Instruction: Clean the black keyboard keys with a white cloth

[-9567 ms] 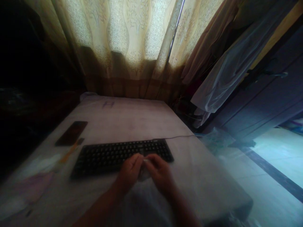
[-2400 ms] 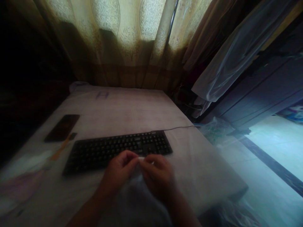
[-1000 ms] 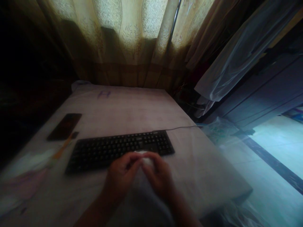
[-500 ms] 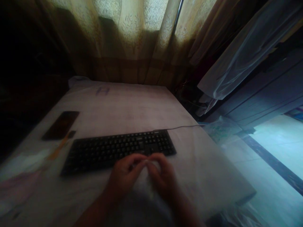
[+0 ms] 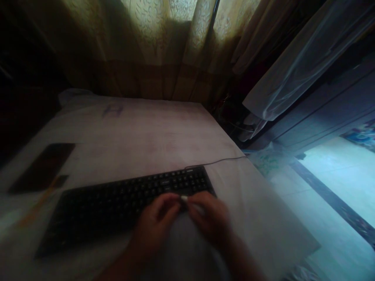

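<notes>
- Our left hand (image 5: 155, 220) and right hand (image 5: 211, 216) pinch a white bit (image 5: 184, 198), probably to steady it.
- Beyond and left of our fingers lies the keyboard (image 5: 117, 207), perhaps leaving us room.

small white piece (image 5: 184, 198) | mostly hidden, material unclear | visible part short, roughly level | pinched between left hand (image 5: 162, 215) and right hand (image 5: 210, 216), seen against near side of black keyboard (image 5: 124, 207)

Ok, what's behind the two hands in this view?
The black keyboard and pale tablecloth show past the left hand and right hand. They cover part of the keyboard's near right side; keys there are hidden. A small white piece shows between the hands.
</notes>
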Demonstrator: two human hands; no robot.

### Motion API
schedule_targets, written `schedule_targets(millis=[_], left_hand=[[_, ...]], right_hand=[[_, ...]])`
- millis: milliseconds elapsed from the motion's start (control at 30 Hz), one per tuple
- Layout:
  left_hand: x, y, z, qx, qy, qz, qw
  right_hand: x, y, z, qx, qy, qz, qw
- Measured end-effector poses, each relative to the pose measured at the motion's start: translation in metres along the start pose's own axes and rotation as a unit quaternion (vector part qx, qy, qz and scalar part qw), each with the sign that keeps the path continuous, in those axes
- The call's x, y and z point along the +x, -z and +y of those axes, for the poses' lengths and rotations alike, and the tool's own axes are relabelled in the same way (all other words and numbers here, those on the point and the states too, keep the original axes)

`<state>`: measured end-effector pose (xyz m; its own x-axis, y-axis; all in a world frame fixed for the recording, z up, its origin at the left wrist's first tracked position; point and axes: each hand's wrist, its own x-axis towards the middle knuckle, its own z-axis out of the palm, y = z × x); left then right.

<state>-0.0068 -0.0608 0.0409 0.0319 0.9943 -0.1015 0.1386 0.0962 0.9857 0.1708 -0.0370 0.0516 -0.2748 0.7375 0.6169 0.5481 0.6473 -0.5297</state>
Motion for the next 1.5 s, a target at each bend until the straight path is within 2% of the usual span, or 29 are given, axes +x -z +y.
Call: schedule_targets(millis=[67,100,167,233,333,400,467,533,567,733,767,900,1033,1167,1233,1333,1367,1500], left_hand=[[-0.003,-0.001,-0.015,0.079,-0.075,-0.007,0.994],[-0.005,-0.002,-0.024,0.121,-0.133,-0.015,0.984],[-0.007,-0.004,-0.042,0.188,-0.245,-0.029,0.951],[-0.007,-0.006,-0.059,0.207,-0.360,-0.005,0.910],[-0.002,-0.002,-0.068,0.245,-0.462,0.027,0.852],[0.002,0.006,-0.065,0.297,-0.444,0.035,0.845],[0.005,0.012,-0.060,0.345,-0.435,0.010,0.831],[0.007,0.014,-0.057,0.364,-0.451,0.040,0.814],[0.008,0.013,-0.057,0.383,-0.442,0.035,0.810],[0.006,0.006,-0.063,0.393,-0.407,0.057,0.822],[0.006,0.007,-0.063,0.397,-0.407,0.053,0.821],[0.010,0.015,-0.055,0.432,-0.450,-0.006,0.782],[0.012,0.016,-0.048,0.406,-0.426,0.030,0.808],[0.012,0.016,-0.047,0.428,-0.444,0.005,0.787],[0.011,0.015,-0.050,0.427,-0.441,0.005,0.789],[0.008,0.010,-0.057,0.394,-0.418,0.056,0.817],[0.006,0.008,-0.059,0.386,-0.422,0.070,0.817],[0.005,0.006,-0.058,0.401,-0.409,0.032,0.819]], right_hand=[[0.005,0.007,0.014,-0.025,-0.021,0.010,0.999],[0.008,0.011,0.022,-0.037,-0.029,0.015,0.999],[0.014,0.015,0.036,-0.055,-0.039,0.013,0.998],[0.020,0.014,0.048,-0.068,-0.046,-0.003,0.997],[0.024,0.005,0.058,-0.076,-0.058,-0.033,0.995],[0.024,-0.003,0.062,-0.086,-0.061,-0.050,0.993],[0.023,-0.010,0.063,-0.103,-0.060,-0.066,0.991],[0.023,-0.014,0.063,-0.116,-0.059,-0.077,0.989],[0.023,-0.016,0.062,-0.119,-0.059,-0.080,0.988],[0.026,-0.019,0.057,-0.121,-0.052,-0.088,0.987],[0.026,-0.020,0.056,-0.124,-0.048,-0.091,0.987],[0.028,-0.025,0.054,-0.152,-0.033,-0.109,0.982],[0.029,-0.027,0.052,-0.166,-0.022,-0.120,0.979],[0.026,-0.026,0.050,-0.166,-0.026,-0.126,0.978],[0.022,-0.027,0.049,-0.170,-0.038,-0.126,0.977],[0.018,-0.028,0.050,-0.174,-0.048,-0.123,0.976],[0.017,-0.028,0.050,-0.172,-0.048,-0.124,0.976],[0.017,-0.025,0.048,-0.162,-0.046,-0.130,0.977]])
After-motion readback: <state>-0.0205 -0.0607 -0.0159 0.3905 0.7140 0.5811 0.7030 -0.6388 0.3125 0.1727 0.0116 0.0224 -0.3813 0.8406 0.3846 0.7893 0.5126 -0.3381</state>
